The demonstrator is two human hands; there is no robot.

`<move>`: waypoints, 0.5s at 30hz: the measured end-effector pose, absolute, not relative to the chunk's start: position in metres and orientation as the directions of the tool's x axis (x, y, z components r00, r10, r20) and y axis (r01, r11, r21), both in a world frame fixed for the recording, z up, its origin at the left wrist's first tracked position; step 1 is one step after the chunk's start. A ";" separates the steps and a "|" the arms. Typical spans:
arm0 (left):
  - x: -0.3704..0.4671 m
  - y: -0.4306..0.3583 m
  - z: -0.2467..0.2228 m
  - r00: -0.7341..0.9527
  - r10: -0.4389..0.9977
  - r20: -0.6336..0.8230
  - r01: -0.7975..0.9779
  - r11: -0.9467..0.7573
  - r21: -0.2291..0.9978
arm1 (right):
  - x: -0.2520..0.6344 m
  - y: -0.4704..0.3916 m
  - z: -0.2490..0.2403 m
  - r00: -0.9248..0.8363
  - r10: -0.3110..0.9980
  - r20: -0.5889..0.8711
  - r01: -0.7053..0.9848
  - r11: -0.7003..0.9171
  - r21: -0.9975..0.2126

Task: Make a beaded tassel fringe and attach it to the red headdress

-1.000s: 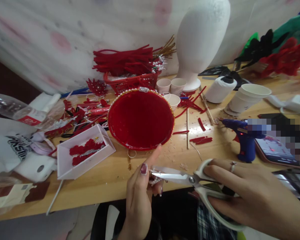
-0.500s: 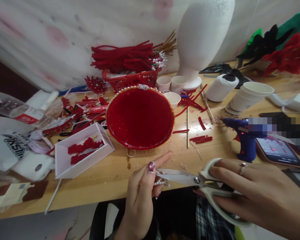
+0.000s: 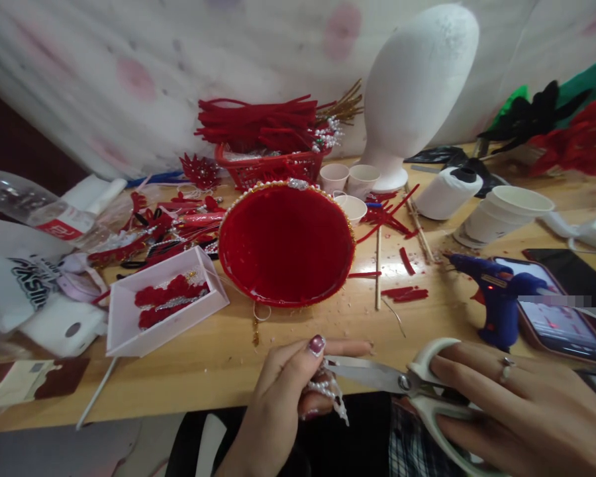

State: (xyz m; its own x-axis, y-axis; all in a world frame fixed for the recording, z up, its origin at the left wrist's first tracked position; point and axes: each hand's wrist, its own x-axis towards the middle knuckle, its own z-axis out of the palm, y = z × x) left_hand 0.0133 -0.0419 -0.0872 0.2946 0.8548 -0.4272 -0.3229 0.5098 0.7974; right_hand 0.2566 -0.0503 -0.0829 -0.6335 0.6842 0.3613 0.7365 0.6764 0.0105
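Observation:
My left hand (image 3: 288,397) pinches a white pearl bead string (image 3: 328,389) between thumb and fingers, its loose end hanging below them. In my right hand (image 3: 506,397) is a pair of scissors (image 3: 402,382) with pale handles. Their blades point left, and the tips touch or nearly touch the beads beside my left thumb; I cannot tell exactly where they meet. Just beyond my hands stands a round red piece (image 3: 288,245) like a shallow bowl, edged with gold and pearl trim. A short gold chain (image 3: 255,328) lies under its near edge.
Left is a white box (image 3: 163,331) with red velvet pieces. Behind stand a red basket (image 3: 273,169) of red stems, paper cups (image 3: 362,179), and a white foam head (image 3: 417,93). A blue glue gun (image 3: 496,298) and a phone (image 3: 561,318) lie right.
Both hands and the scissors have shifted slightly down and right in view, as the whole scene has tilted. More of the bead string now shows, dangling below my left fingers.

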 end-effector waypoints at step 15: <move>0.019 -0.042 -0.087 0.296 0.832 -0.469 -0.307 0.548 0.778 | 0.264 -0.053 -0.083 -0.655 0.671 0.347 0.740 0.662 0.119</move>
